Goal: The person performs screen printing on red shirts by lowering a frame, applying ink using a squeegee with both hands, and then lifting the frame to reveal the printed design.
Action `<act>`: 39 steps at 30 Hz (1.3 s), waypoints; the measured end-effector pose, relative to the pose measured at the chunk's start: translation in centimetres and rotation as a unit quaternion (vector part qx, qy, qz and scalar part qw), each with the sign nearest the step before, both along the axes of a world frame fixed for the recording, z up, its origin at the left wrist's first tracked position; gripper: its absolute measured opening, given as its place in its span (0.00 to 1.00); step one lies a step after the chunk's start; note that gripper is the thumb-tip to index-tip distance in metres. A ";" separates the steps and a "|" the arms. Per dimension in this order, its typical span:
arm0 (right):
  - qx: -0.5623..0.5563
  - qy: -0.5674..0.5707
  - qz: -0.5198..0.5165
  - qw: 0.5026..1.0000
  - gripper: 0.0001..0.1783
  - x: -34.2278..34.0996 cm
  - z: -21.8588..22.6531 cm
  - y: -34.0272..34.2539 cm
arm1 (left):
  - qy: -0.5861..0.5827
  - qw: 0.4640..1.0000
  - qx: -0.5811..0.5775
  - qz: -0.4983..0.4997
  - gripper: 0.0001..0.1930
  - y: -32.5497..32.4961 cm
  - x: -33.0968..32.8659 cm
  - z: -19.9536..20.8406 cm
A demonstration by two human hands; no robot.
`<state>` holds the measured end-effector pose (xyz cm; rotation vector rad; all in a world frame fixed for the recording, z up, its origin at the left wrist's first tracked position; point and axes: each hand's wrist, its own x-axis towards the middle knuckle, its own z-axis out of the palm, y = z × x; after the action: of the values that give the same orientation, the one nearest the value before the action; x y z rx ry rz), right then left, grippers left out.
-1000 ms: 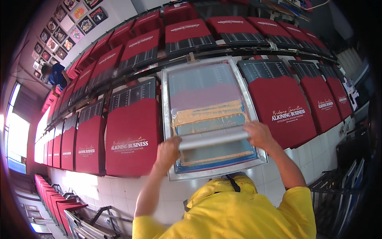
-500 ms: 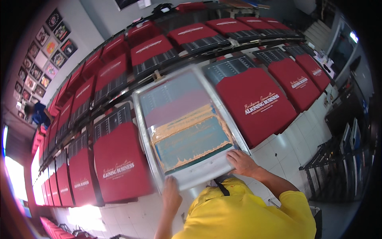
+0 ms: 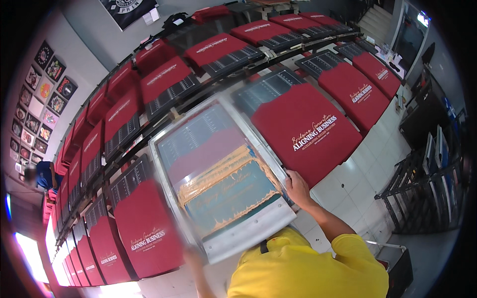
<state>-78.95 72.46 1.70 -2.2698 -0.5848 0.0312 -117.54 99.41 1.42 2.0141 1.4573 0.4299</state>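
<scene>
A: Position of the screen frame?

B: Slanted across the view, near end toward the wearer's yellow shirt. Red cloth and part of a dark marked board show through its mesh.

A: Right hand?

B: At the frame's right rail, toward the near corner. Fingers bent, touching the outer edge; the frame lies to their left. Underside hidden: cannot tell whether they are clamped on the rail.

A: Left hand?

B: Smeared by blur, just beside the frame's near left corner, frame to its right. Contact and finger spread: cannot tell.

A: On the screen?

B: A silver bar lies across the near end, between the two hands; right fingers apart from it. Peach ink forms a thick band across the mesh, with ragged edging around a grey-green panel.

A: Surroundings?

B: One red shirt with white and peach print, flat, right of the frame and near the right hand. A second red shirt, similarly printed, left of the frame, near the left hand.
</scene>
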 end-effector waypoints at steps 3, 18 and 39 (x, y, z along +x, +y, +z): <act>0.023 0.028 -0.017 0.999 0.17 0.0 -0.7 0.4 | 0.024 0.999 -0.039 -0.002 0.15 1.0 0.6 0.8; -0.016 0.155 -0.077 0.985 0.23 0.8 0.2 0.7 | -0.210 0.969 -0.111 0.070 0.11 2.7 -0.8 1.3; 0.046 0.115 0.005 0.992 0.18 -26.9 0.9 17.9 | -0.133 0.976 -0.067 0.158 0.18 17.2 -27.2 5.5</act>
<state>-105.83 90.38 2.65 -2.1366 -0.4667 0.2621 -144.72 116.63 6.94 1.5550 1.5905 0.6873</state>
